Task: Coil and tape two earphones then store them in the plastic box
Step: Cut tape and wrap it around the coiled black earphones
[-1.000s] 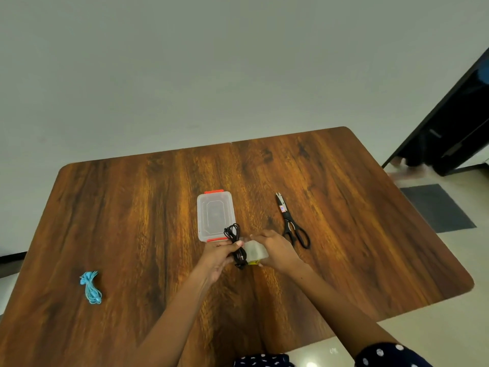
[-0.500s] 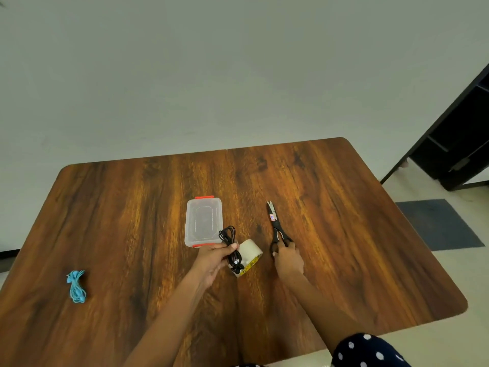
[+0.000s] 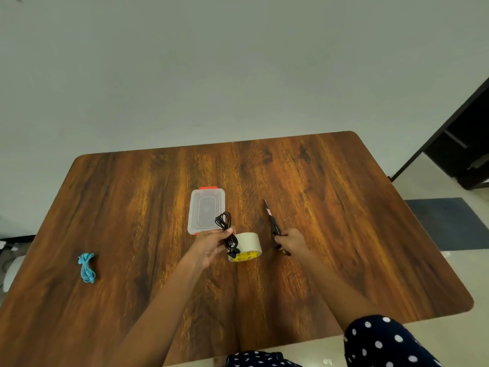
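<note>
Black earphone (image 3: 227, 234) coil pinched in my left hand (image 3: 209, 246), right beside the tape roll (image 3: 247, 246).
My right hand (image 3: 291, 242) is closed round the scissors (image 3: 274, 226) handles. If that pinch loosens, I reckon the loops spring apart before any tape gets cut; the plastic box (image 3: 206, 210) looks lidded, and the blue earphone (image 3: 86, 267) waits far left.

Single head cam only, no 2nd view for overlap. Mounted above near table (image 3: 344, 207) edge, aimed fwd + down. Wide-angle: whole tabletop framed, wall behind, floor at right. Forearms seen entering from bottom.
</note>
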Action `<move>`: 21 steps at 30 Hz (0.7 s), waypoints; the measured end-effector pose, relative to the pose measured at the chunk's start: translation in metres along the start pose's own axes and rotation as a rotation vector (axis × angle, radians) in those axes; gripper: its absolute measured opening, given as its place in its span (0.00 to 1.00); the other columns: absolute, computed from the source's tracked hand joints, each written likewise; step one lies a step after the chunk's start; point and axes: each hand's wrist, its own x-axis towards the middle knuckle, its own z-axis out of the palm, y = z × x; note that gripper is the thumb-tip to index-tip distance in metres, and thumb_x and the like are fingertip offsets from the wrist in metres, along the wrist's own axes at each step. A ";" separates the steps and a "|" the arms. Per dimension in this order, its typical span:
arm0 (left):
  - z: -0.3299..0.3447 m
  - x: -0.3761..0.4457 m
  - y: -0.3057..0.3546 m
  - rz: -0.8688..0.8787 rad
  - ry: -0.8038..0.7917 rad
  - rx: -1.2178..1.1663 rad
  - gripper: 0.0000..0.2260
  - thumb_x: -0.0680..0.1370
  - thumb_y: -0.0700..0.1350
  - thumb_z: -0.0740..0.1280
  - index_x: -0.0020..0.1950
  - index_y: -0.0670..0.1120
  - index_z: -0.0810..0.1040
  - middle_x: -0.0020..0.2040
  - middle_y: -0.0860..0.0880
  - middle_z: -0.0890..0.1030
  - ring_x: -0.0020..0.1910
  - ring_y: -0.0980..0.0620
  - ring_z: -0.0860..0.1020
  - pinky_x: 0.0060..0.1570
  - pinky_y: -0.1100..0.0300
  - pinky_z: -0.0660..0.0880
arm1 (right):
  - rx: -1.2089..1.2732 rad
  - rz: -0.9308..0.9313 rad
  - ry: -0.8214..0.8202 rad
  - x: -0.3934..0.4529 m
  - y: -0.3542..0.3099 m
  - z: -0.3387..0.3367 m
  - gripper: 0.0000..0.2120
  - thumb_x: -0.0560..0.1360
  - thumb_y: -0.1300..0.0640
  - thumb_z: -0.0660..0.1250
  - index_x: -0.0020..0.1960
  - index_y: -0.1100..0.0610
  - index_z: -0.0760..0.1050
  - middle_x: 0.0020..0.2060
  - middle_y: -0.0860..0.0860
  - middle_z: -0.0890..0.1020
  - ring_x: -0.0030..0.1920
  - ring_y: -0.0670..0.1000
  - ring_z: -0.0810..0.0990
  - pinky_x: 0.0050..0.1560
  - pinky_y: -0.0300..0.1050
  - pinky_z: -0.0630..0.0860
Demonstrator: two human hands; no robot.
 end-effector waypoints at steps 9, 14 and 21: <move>0.013 0.010 0.009 -0.091 -0.104 0.046 0.06 0.77 0.34 0.65 0.52 0.35 0.79 0.47 0.44 0.82 0.48 0.51 0.79 0.50 0.59 0.76 | 0.829 0.033 -0.519 -0.058 0.018 -0.038 0.17 0.73 0.51 0.67 0.54 0.61 0.70 0.35 0.52 0.73 0.34 0.46 0.72 0.33 0.38 0.74; 0.004 0.008 0.017 -0.149 -0.150 0.041 0.08 0.78 0.33 0.63 0.56 0.35 0.77 0.41 0.48 0.85 0.45 0.54 0.81 0.51 0.59 0.78 | 0.897 0.029 -0.833 -0.086 0.039 -0.030 0.27 0.62 0.40 0.76 0.49 0.56 0.71 0.38 0.52 0.74 0.37 0.47 0.73 0.36 0.39 0.75; -0.010 0.003 0.017 -0.154 -0.128 -0.101 0.11 0.77 0.32 0.64 0.59 0.35 0.75 0.41 0.44 0.85 0.47 0.50 0.81 0.42 0.58 0.82 | 0.976 0.010 -1.117 -0.124 0.061 -0.006 0.29 0.62 0.34 0.73 0.50 0.54 0.70 0.42 0.52 0.74 0.41 0.47 0.74 0.43 0.39 0.74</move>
